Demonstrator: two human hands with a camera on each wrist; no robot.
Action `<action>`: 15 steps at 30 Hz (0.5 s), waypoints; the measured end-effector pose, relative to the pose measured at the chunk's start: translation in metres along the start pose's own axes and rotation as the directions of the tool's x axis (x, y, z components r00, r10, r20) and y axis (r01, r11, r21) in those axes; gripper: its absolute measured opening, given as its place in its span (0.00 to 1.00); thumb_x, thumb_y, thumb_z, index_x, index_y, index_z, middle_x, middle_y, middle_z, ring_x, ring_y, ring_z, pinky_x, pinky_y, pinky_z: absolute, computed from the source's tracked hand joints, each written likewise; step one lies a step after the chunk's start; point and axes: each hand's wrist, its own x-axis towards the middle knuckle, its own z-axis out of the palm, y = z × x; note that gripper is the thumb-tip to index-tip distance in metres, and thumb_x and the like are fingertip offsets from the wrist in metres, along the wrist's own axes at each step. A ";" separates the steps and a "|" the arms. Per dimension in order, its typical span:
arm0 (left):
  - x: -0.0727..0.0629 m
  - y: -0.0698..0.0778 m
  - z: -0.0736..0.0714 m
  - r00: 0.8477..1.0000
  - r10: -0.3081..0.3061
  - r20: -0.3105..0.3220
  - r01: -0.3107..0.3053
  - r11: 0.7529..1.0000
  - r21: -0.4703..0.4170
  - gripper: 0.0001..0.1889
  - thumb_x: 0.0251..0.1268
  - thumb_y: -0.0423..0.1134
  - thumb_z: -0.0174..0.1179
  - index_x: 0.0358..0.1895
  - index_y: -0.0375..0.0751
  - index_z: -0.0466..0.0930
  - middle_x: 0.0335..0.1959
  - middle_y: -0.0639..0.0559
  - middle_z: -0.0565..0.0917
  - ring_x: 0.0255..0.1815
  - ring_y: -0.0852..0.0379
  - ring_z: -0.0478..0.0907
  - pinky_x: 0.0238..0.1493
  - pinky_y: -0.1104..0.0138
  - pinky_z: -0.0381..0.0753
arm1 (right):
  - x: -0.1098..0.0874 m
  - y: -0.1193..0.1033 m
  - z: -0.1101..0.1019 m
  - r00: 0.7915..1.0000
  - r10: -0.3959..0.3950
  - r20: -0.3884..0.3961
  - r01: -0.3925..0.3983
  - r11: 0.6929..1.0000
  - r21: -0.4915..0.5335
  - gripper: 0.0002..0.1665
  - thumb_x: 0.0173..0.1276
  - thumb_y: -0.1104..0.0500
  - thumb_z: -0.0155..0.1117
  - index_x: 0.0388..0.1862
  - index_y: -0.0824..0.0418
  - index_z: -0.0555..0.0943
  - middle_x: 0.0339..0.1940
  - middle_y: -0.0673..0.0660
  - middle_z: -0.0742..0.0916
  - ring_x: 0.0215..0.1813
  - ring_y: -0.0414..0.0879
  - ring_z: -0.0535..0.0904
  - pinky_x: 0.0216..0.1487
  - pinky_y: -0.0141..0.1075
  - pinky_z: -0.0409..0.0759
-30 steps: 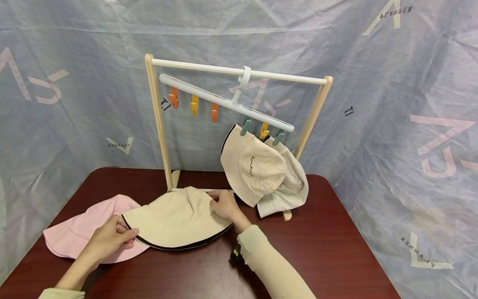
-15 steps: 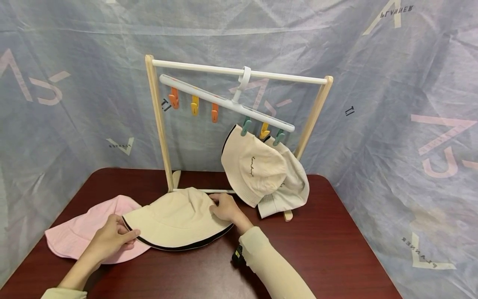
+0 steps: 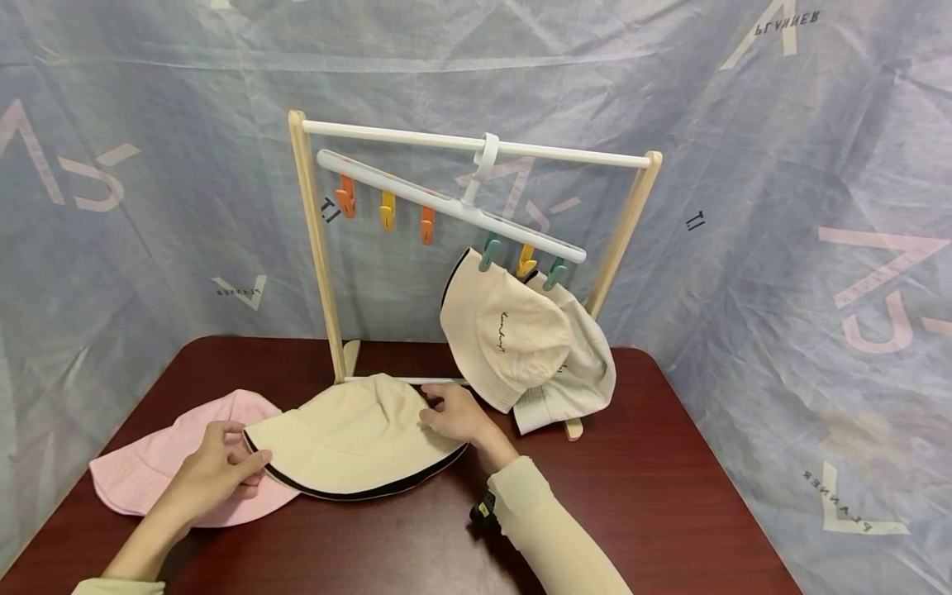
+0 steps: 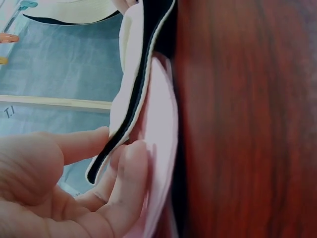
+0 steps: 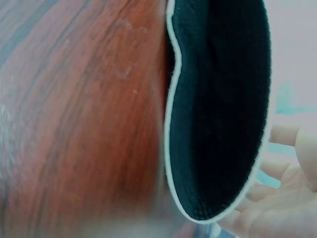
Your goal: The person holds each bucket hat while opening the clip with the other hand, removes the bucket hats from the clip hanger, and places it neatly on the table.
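Observation:
A cream bucket hat (image 3: 349,438) with a black lining lies in front of the rack, its brim partly over a pink bucket hat (image 3: 164,463). My left hand (image 3: 211,475) pinches the cream hat's left brim edge; in the left wrist view the thumb is on one side and fingers on the other. At the hat's right side, my right hand (image 3: 457,413) touches the cream cloth with loosely bent fingers. The right wrist view shows the black inside (image 5: 223,109) opening toward the camera, and the fingers outside the brim.
Behind stands a wooden rack (image 3: 316,248) with a tilted white clip hanger (image 3: 446,202). A beige hat (image 3: 506,330) and a pale grey hat (image 3: 587,355) hang from its right clips. Orange and yellow clips (image 3: 387,211) hang at left. The dark red table (image 3: 632,512) carries everything.
My right hand has shifted slightly right along the cream hat's side. The left thumb has slid back a little toward the brim edge. The hats stay almost still.

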 end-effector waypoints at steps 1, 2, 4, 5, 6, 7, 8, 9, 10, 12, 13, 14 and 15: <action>0.000 0.001 -0.001 1.000 0.003 -0.007 -0.003 1.000 0.005 0.42 0.79 0.43 0.65 0.76 0.23 0.46 0.38 0.43 0.88 0.33 0.58 0.88 0.36 0.65 0.90 | -0.002 0.000 -0.002 1.000 -0.002 0.000 0.002 1.000 0.002 0.31 0.74 0.63 0.66 0.73 0.72 0.76 0.62 0.68 0.87 0.50 0.52 0.90 0.49 0.39 0.87; 0.000 0.002 -0.002 1.000 0.006 -0.014 -0.006 1.000 0.009 0.41 0.79 0.42 0.65 0.75 0.23 0.47 0.38 0.43 0.88 0.32 0.58 0.88 0.35 0.65 0.90 | -0.003 -0.001 -0.005 1.000 -0.001 0.002 0.001 1.000 0.008 0.31 0.75 0.62 0.65 0.74 0.71 0.75 0.64 0.68 0.86 0.52 0.54 0.89 0.50 0.41 0.87; -0.001 0.005 -0.004 0.999 0.018 -0.027 -0.017 0.999 0.037 0.41 0.79 0.43 0.64 0.75 0.23 0.48 0.38 0.44 0.88 0.32 0.58 0.88 0.35 0.66 0.89 | -0.006 -0.003 -0.010 1.000 -0.007 0.001 0.007 1.000 0.009 0.30 0.76 0.61 0.64 0.75 0.69 0.75 0.68 0.68 0.83 0.58 0.58 0.87 0.55 0.46 0.86; -0.001 0.006 -0.006 0.999 0.025 -0.031 -0.023 0.998 0.055 0.40 0.79 0.43 0.64 0.75 0.23 0.48 0.37 0.45 0.88 0.31 0.58 0.88 0.35 0.67 0.89 | -0.007 -0.003 -0.013 1.000 -0.010 0.000 0.010 1.000 0.008 0.30 0.77 0.61 0.64 0.75 0.69 0.75 0.71 0.67 0.81 0.61 0.61 0.85 0.57 0.49 0.86; -0.001 0.007 -0.007 0.999 0.034 -0.036 -0.031 0.996 0.081 0.40 0.80 0.44 0.64 0.75 0.23 0.49 0.36 0.46 0.88 0.31 0.58 0.88 0.35 0.71 0.86 | -0.008 -0.004 -0.015 1.000 -0.012 -0.003 0.012 1.000 0.009 0.30 0.77 0.61 0.64 0.75 0.68 0.75 0.71 0.66 0.81 0.62 0.61 0.84 0.58 0.49 0.85; -0.001 0.008 -0.008 0.998 0.046 -0.040 -0.041 0.994 0.100 0.39 0.80 0.44 0.64 0.74 0.23 0.49 0.35 0.47 0.88 0.30 0.58 0.88 0.36 0.72 0.85 | -0.009 -0.004 -0.017 1.000 -0.014 -0.006 0.014 1.000 0.016 0.30 0.77 0.61 0.63 0.76 0.67 0.75 0.71 0.65 0.81 0.62 0.61 0.84 0.59 0.49 0.85; -0.001 0.009 -0.009 0.997 0.058 -0.044 -0.052 0.991 0.120 0.39 0.80 0.45 0.63 0.74 0.23 0.50 0.35 0.47 0.88 0.29 0.58 0.88 0.36 0.73 0.84 | -0.010 -0.004 -0.019 1.000 -0.015 -0.010 0.015 0.999 0.030 0.30 0.77 0.61 0.63 0.76 0.67 0.75 0.72 0.65 0.81 0.63 0.62 0.83 0.59 0.48 0.85; -0.001 0.010 -0.010 0.997 0.070 -0.045 -0.063 0.989 0.131 0.39 0.80 0.45 0.63 0.74 0.23 0.50 0.35 0.48 0.88 0.29 0.58 0.88 0.36 0.74 0.83 | -0.010 -0.004 -0.021 1.000 -0.017 -0.015 0.017 0.999 0.048 0.31 0.77 0.62 0.64 0.76 0.67 0.74 0.73 0.65 0.81 0.63 0.62 0.83 0.60 0.48 0.84; -0.001 0.012 -0.011 0.996 0.080 -0.048 -0.072 0.986 0.151 0.39 0.80 0.46 0.63 0.75 0.24 0.50 0.35 0.48 0.88 0.29 0.59 0.87 0.36 0.74 0.81 | -0.011 -0.005 -0.022 1.000 -0.018 -0.023 0.020 0.998 0.061 0.31 0.77 0.62 0.64 0.76 0.67 0.74 0.73 0.65 0.81 0.63 0.63 0.83 0.60 0.48 0.84; 0.000 0.014 -0.012 0.993 0.106 -0.054 -0.095 0.981 0.172 0.38 0.80 0.46 0.63 0.75 0.25 0.51 0.36 0.48 0.88 0.29 0.59 0.87 0.35 0.74 0.81 | -0.013 -0.006 -0.026 0.999 -0.026 -0.043 0.030 0.994 0.101 0.31 0.76 0.64 0.64 0.76 0.69 0.74 0.73 0.67 0.80 0.63 0.64 0.83 0.60 0.48 0.85; 0.001 0.016 -0.013 0.991 0.119 -0.056 -0.108 0.980 0.170 0.38 0.80 0.46 0.63 0.75 0.25 0.52 0.37 0.47 0.88 0.29 0.59 0.87 0.34 0.71 0.83 | -0.015 -0.006 -0.029 0.998 -0.029 -0.052 0.036 0.992 0.124 0.31 0.76 0.64 0.65 0.76 0.69 0.74 0.73 0.68 0.80 0.63 0.64 0.83 0.60 0.48 0.85; 0.002 0.018 -0.013 0.990 0.131 -0.058 -0.119 0.978 0.170 0.38 0.80 0.46 0.63 0.75 0.26 0.52 0.37 0.46 0.88 0.30 0.58 0.87 0.33 0.70 0.83 | -0.016 -0.008 -0.031 0.998 -0.029 -0.057 0.037 0.989 0.145 0.31 0.76 0.65 0.64 0.76 0.69 0.73 0.73 0.68 0.80 0.63 0.64 0.83 0.60 0.48 0.85; 0.003 0.021 -0.013 0.988 0.142 -0.059 -0.130 0.976 0.174 0.38 0.80 0.46 0.62 0.75 0.26 0.52 0.38 0.46 0.88 0.30 0.58 0.87 0.32 0.69 0.83 | -0.018 -0.008 -0.034 0.998 -0.028 -0.063 0.038 0.986 0.165 0.31 0.76 0.66 0.64 0.76 0.69 0.73 0.73 0.69 0.79 0.63 0.64 0.83 0.60 0.49 0.85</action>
